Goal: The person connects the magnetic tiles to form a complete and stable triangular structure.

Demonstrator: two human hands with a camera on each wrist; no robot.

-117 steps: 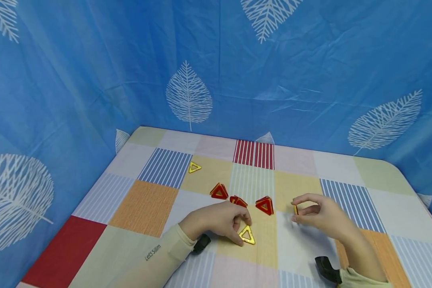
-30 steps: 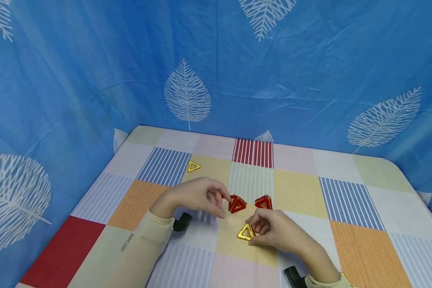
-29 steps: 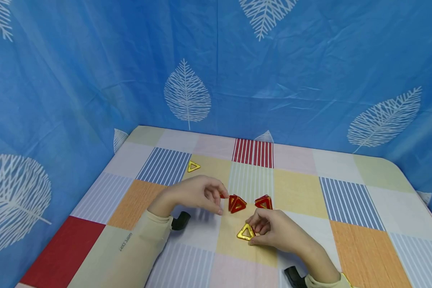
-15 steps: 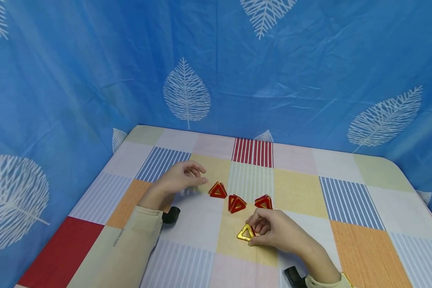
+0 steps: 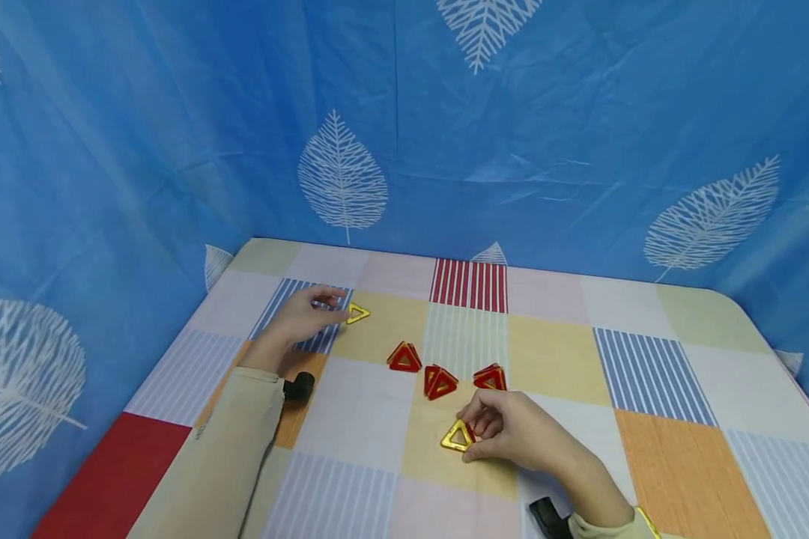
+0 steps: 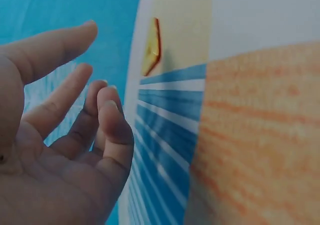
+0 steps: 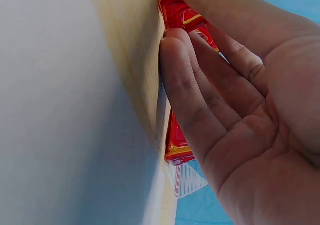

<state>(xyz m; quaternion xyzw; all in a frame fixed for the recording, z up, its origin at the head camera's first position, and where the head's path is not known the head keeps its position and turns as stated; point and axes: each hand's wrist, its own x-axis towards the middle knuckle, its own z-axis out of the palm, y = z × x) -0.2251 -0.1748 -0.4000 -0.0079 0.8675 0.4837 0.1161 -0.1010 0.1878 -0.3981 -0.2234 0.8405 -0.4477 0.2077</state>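
Observation:
My left hand [image 5: 303, 314] hovers over the blue-striped patch at the far left, beside a flat yellow triangular magnetic tile [image 5: 357, 313]. In the left wrist view its fingers are loosely bent and hold nothing; the yellow tile [image 6: 152, 49] lies beyond the fingertips, apart from them. Near the middle of the table, my right hand [image 5: 515, 427] pinches joined triangular magnetic tiles [image 5: 457, 436] between thumb and fingers. Yellow shows on their left face and a bit of red behind. The right wrist view shows a red part of them [image 7: 180, 12] at the fingertips, partly hidden by the hand.
Three small red-and-yellow tile pyramids stand behind the right hand: a left one [image 5: 404, 357], a middle one [image 5: 440, 382] and a right one [image 5: 490, 377]. The patchwork tablecloth [image 5: 472, 501] ends against a blue leaf-patterned curtain [image 5: 546, 150].
My left hand has let go of the front yellow tile and moved left and back to the far yellow tile. My right hand has brought its tile to the front one and stays there.

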